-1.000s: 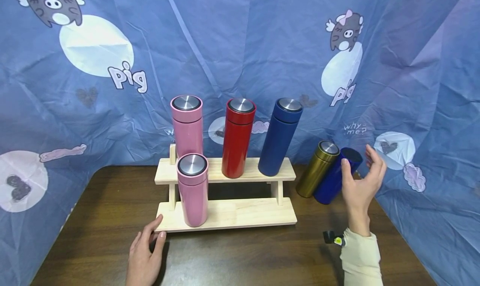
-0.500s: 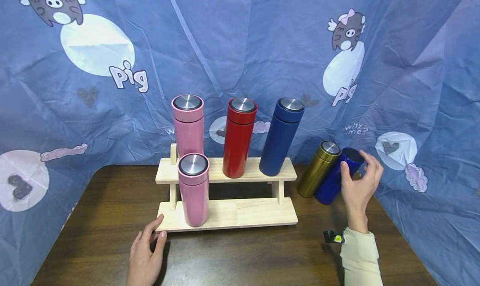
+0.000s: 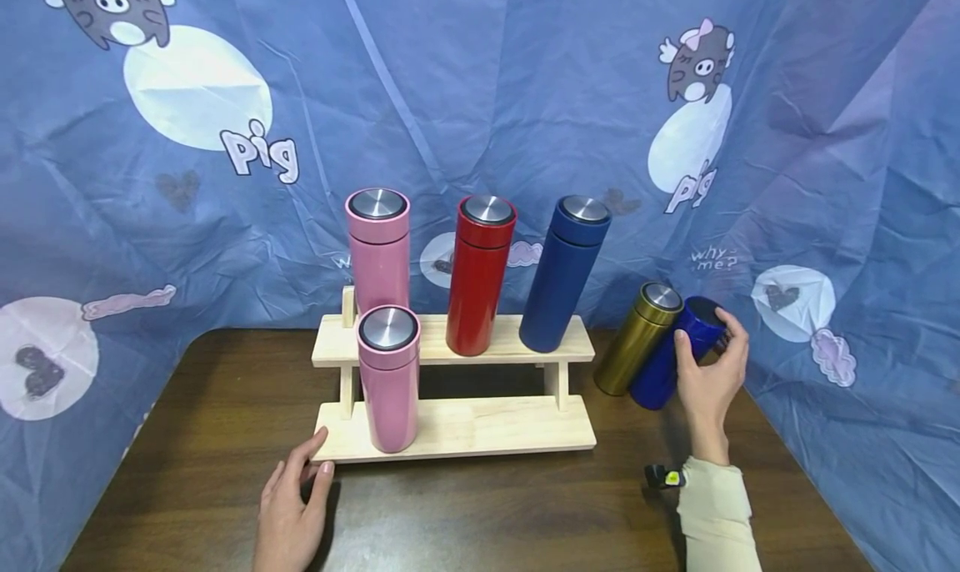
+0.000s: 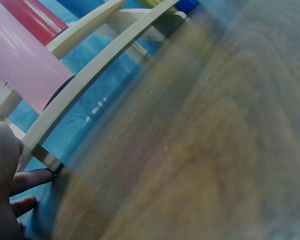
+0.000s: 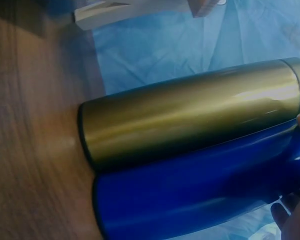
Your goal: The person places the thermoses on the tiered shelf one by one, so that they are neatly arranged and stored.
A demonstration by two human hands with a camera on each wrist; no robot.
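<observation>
My right hand [image 3: 714, 380] grips the upper part of a glossy blue thermos [image 3: 658, 368], with the thumb on its left and the fingers behind its right side. The thermos stands on the table against a gold thermos [image 3: 633, 347]; the right wrist view shows both side by side, their bases level. My left hand [image 3: 294, 497] holds the front left corner of a two-tier wooden rack [image 3: 495, 426] between thumb and index finger. Close to it, a pink thermos [image 3: 390, 397] stands on the lower tier.
On the upper tier stand another pink thermos [image 3: 378, 263], a red thermos [image 3: 480, 280] and a matte blue thermos [image 3: 564, 276]. A blue printed cloth [image 3: 480, 80] hangs behind the dark wooden table [image 3: 465, 514].
My right hand has come in from the right, and its open fingers have closed round the top of the blue thermos. The left hand has stayed at the rack's corner.
</observation>
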